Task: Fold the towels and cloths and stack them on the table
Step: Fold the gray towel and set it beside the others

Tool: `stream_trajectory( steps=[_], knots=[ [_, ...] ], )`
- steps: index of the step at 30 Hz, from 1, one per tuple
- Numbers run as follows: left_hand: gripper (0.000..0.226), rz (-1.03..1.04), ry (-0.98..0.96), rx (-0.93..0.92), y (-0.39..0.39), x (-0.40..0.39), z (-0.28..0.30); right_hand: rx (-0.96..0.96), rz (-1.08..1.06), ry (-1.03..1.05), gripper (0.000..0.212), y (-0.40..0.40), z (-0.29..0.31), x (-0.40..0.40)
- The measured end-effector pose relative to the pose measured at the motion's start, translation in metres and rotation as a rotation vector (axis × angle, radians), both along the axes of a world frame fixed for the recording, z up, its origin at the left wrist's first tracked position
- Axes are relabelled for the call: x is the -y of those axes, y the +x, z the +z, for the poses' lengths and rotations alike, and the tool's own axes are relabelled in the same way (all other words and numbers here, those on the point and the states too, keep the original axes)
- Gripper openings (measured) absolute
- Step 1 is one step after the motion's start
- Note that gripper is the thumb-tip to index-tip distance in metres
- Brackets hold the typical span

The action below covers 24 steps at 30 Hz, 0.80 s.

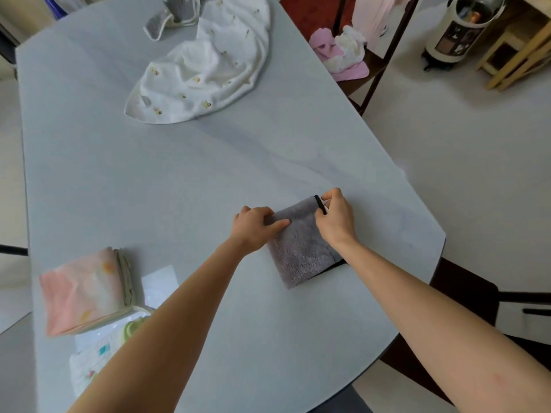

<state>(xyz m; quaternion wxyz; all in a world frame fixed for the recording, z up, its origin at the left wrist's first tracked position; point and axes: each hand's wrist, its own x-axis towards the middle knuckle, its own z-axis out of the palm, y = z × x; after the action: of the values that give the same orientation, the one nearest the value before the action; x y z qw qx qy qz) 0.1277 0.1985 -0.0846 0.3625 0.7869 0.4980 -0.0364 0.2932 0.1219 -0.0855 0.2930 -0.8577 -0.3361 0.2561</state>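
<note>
Both bare forearms reach in from the near edge of the table (179,180). Near its right edge lies a folded grey cloth (301,248). Left hand (253,226) grips the cloth's far left corner; right hand (335,217) pinches its black-trimmed far right corner. Folded pink towels (83,290) sit at the near left corner, a crumpled white cloth (205,70) toward the far edge.

Pale grey table (179,180). Carried directly: folded grey cloth (301,248), crumpled white printed towel (205,70), folded pink stack (83,293). A white patterned cloth (95,353) is laid at the near edge.
</note>
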Motion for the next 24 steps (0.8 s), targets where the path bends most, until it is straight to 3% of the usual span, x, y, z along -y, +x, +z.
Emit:
stream_trajectory(
  steps=[4, 8, 12, 18, 21, 24],
  knots=[
    [0.043, -0.047, 0.063, -0.091, 0.005, 0.001, -0.002, 0.024, -0.001, -0.021, 0.03, -0.006, -0.006, 0.002],
    [0.041, 0.003, 0.037, -0.112, 0.01, 0.002, -0.006, 0.083, -0.036, -0.306, 0.044, -0.011, -0.011, -0.001],
    [0.033, 0.053, -0.037, -0.056, 0.012, 0.003, -0.01, -0.124, -0.038, -0.35, 0.069, -0.011, -0.012, -0.008],
    [0.033, 0.162, -0.271, 0.179, -0.004, 0.016, -0.008, -0.599, -0.044, -0.201, 0.038, 0.002, -0.009, 0.012],
    [0.027, 0.125, -0.407, 0.314, -0.018, 0.019, 0.01, -0.697, 0.09, -0.11, 0.028, 0.01, 0.008, 0.024],
    [0.015, -0.062, -0.454, 0.349, -0.025, 0.02, 0.033, -0.725, 0.161, -0.045, 0.026, 0.019, 0.027, 0.033]
  ],
)
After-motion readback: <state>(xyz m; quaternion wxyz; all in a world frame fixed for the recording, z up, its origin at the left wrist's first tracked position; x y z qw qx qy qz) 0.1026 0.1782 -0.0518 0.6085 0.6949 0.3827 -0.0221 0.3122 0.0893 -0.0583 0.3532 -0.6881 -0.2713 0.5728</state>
